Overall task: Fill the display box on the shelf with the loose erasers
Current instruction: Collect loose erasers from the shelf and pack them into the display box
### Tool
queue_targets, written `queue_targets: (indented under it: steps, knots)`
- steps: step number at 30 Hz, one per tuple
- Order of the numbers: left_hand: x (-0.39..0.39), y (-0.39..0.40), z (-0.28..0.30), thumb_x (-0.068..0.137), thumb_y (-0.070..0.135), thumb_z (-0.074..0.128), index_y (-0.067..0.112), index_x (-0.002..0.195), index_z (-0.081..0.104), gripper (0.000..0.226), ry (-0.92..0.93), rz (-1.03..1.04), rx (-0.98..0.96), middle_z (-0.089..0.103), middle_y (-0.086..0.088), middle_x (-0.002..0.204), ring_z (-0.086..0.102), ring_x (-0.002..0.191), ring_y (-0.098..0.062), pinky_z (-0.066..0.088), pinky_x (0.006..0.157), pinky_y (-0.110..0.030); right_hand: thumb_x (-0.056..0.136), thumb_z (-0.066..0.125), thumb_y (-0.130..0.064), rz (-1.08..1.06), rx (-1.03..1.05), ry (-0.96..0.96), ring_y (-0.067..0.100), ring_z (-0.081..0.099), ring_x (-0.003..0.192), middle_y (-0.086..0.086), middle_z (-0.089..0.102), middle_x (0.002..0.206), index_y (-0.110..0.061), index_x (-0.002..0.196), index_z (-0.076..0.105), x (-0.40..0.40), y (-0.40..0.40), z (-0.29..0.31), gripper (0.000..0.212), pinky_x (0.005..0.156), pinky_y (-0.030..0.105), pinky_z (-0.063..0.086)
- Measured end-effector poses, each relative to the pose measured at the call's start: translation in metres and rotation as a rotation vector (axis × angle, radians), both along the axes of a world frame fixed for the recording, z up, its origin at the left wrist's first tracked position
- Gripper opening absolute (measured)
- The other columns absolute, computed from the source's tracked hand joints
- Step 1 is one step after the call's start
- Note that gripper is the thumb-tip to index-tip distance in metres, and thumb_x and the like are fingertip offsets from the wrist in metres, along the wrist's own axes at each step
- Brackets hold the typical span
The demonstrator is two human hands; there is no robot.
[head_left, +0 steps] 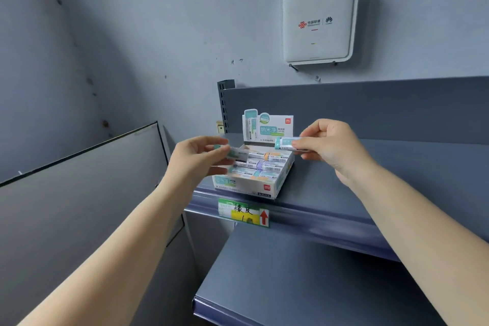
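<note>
I see two bare forearms entering from the lower edge. Left hand [197, 157] and right hand [333, 149]: no gloves, rings, watch or wristbands visible. No sleeve reaches into view on either arm.

Head-worn view, facing forward and down — close over shelf [397, 167]

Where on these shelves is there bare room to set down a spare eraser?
Bare: the upper shelf right of the display box, and the lower shelf under the price tag. Crowded: over the box, where the left hand and right hand each hold an eraser.
</note>
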State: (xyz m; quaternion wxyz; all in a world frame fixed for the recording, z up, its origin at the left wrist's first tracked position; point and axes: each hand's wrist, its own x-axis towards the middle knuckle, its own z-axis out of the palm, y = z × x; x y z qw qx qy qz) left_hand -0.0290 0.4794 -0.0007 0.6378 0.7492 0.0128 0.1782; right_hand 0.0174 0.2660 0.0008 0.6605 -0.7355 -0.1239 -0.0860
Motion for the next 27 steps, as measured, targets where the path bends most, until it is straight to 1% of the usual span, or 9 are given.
queue_targets:
  steps: [3, 5, 7, 10, 15, 18, 22, 24, 27]
  knots:
    - [0.021, 0.004, -0.004, 0.085, 0.009, 0.064, 0.012, 0.083, 0.067, 0.005, 0.014, -0.006, 0.006, 0.071, -0.009, 0.082, 0.070, 0.062, -0.012, 0.059, 0.063, -0.025, 0.072, 0.071, 0.003, -0.051, -0.105, -0.029, 0.024, 0.063, 0.067, 0.015, 0.068, 0.082, -0.010, 0.068, 0.054, 0.015, 0.013, -0.002, 0.021, 0.062, 0.031, 0.053]
    - [0.036, 0.009, -0.005, 0.084, 0.011, 0.065, 0.014, 0.081, 0.067, 0.005, 0.023, 0.011, 0.074, 0.072, -0.007, 0.080, 0.070, 0.062, -0.010, 0.058, 0.063, -0.026, 0.069, 0.073, 0.000, -0.087, -0.196, -0.074, 0.023, 0.062, 0.071, 0.013, 0.069, 0.085, -0.015, 0.067, 0.056, 0.024, 0.022, -0.003, 0.023, 0.070, 0.038, 0.053]
    - [0.053, 0.015, -0.002, 0.083, 0.014, 0.067, 0.016, 0.079, 0.068, 0.004, 0.021, 0.032, 0.150, 0.072, -0.006, 0.079, 0.068, 0.064, -0.010, 0.056, 0.061, -0.025, 0.068, 0.075, -0.005, -0.112, -0.291, -0.120, 0.017, 0.059, 0.067, 0.006, 0.069, 0.081, -0.021, 0.067, 0.060, 0.032, 0.030, -0.001, 0.022, 0.070, 0.033, 0.050]
    - [0.076, 0.021, 0.001, 0.082, 0.019, 0.068, 0.020, 0.077, 0.070, 0.005, -0.006, 0.026, 0.252, 0.070, -0.002, 0.074, 0.062, 0.064, -0.009, 0.048, 0.056, -0.022, 0.069, 0.075, -0.006, -0.108, -0.387, -0.127, 0.007, 0.055, 0.058, -0.005, 0.063, 0.070, -0.019, 0.073, 0.065, 0.043, 0.038, 0.001, 0.017, 0.059, 0.021, 0.043]
    - [0.102, 0.027, -0.005, 0.081, 0.023, 0.068, 0.026, 0.067, 0.067, 0.014, -0.023, -0.060, 0.340, 0.061, 0.015, 0.048, 0.046, 0.047, 0.002, 0.035, 0.049, -0.017, 0.070, 0.074, -0.009, -0.153, -0.529, -0.121, 0.005, 0.052, 0.061, -0.007, 0.062, 0.070, -0.023, 0.069, 0.063, 0.052, 0.049, -0.002, 0.018, 0.052, 0.016, 0.037]
    - [0.117, 0.029, -0.011, 0.079, 0.027, 0.069, 0.025, 0.070, 0.069, 0.009, -0.021, -0.139, 0.375, 0.068, 0.013, 0.057, 0.051, 0.059, -0.007, 0.035, 0.051, -0.020, 0.071, 0.073, -0.009, -0.181, -0.563, -0.119, 0.006, 0.052, 0.060, -0.002, 0.066, 0.077, -0.023, 0.069, 0.063, 0.052, 0.052, -0.004, 0.018, 0.051, 0.010, 0.040]
    - [0.134, 0.029, -0.018, 0.078, 0.028, 0.071, 0.024, 0.074, 0.070, 0.005, -0.027, -0.261, 0.442, 0.072, 0.005, 0.073, 0.056, 0.057, -0.002, 0.037, 0.044, -0.012, 0.070, 0.074, -0.009, -0.235, -0.592, -0.088, 0.019, 0.061, 0.070, 0.007, 0.071, 0.086, -0.020, 0.072, 0.067, 0.051, 0.053, -0.008, 0.013, 0.072, 0.029, 0.050]
    - [0.140, 0.030, -0.021, 0.077, 0.027, 0.072, 0.022, 0.077, 0.071, 0.005, -0.016, -0.322, 0.457, 0.072, 0.005, 0.075, 0.060, 0.059, 0.002, 0.043, 0.048, -0.011, 0.069, 0.075, -0.011, -0.273, -0.625, -0.069, 0.025, 0.065, 0.080, 0.007, 0.071, 0.085, -0.018, 0.074, 0.069, 0.050, 0.052, -0.011, 0.010, 0.077, 0.033, 0.052]
    - [0.144, 0.031, -0.027, 0.078, 0.029, 0.071, 0.023, 0.076, 0.069, 0.006, -0.030, -0.384, 0.504, 0.071, 0.010, 0.077, 0.064, 0.069, -0.005, 0.048, 0.055, -0.016, 0.070, 0.075, -0.013, -0.277, -0.666, -0.064, 0.013, 0.061, 0.069, 0.003, 0.072, 0.082, -0.016, 0.076, 0.071, 0.049, 0.049, -0.015, 0.008, 0.065, 0.017, 0.046]
